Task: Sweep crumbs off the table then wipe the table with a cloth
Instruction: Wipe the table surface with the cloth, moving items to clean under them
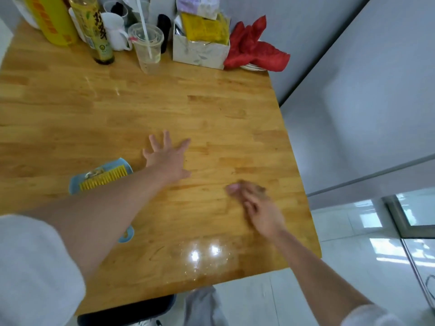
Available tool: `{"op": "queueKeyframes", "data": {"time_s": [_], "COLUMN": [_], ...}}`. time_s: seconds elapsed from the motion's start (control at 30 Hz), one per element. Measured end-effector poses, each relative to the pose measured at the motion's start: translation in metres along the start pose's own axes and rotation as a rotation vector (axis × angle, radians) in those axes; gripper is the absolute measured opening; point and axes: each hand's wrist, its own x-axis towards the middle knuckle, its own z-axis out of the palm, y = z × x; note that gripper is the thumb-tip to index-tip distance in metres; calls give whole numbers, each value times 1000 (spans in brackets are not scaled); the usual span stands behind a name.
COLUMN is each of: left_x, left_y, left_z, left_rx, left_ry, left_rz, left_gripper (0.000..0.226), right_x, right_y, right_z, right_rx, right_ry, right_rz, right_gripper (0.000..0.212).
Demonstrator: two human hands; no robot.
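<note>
My left hand [166, 155] lies flat with fingers spread over the middle of the wooden table [117, 109], holding nothing. My right hand [255, 207] is blurred above the table nearer the right edge, fingers loosely curled, and nothing shows in it. A blue dustpan [78, 183] with a yellow comb-like brush [103, 180] lies on the table under my left forearm, which hides part of it. Small crumbs [204, 260] glint near the front edge. A red cloth [254, 47] is bunched at the far right corner.
Along the far edge stand a yellow container [50, 20], a sauce bottle [96, 31], a white mug [115, 31], a clear plastic cup with a straw [147, 47] and a paper box of packets [200, 47]. A dark bin [127, 312] sits below the front edge. White tiled floor lies on the right.
</note>
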Motion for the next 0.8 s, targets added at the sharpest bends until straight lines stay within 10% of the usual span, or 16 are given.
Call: {"op": "queueKeyframes", "data": {"time_s": [0.17, 0.4, 0.6, 0.8], "left_x": [45, 73, 80, 79], "left_y": [21, 35, 30, 31], "left_z": [-11, -17, -11, -12], "left_rx": [-94, -89, -107, -52], "left_ry": [-153, -260, -258, -272], "left_rz": [-104, -171, -195, -196], "left_gripper": [117, 133, 131, 131], "right_x": [48, 60, 191, 191], "right_y": [45, -6, 95, 88], "right_z": [-22, 0, -84, -80], "right_rx": [2, -134, -75, -38], "right_ry": [221, -163, 83, 166], "right_rz": [473, -357, 50, 42], "right_gripper": [46, 44, 46, 41]}}
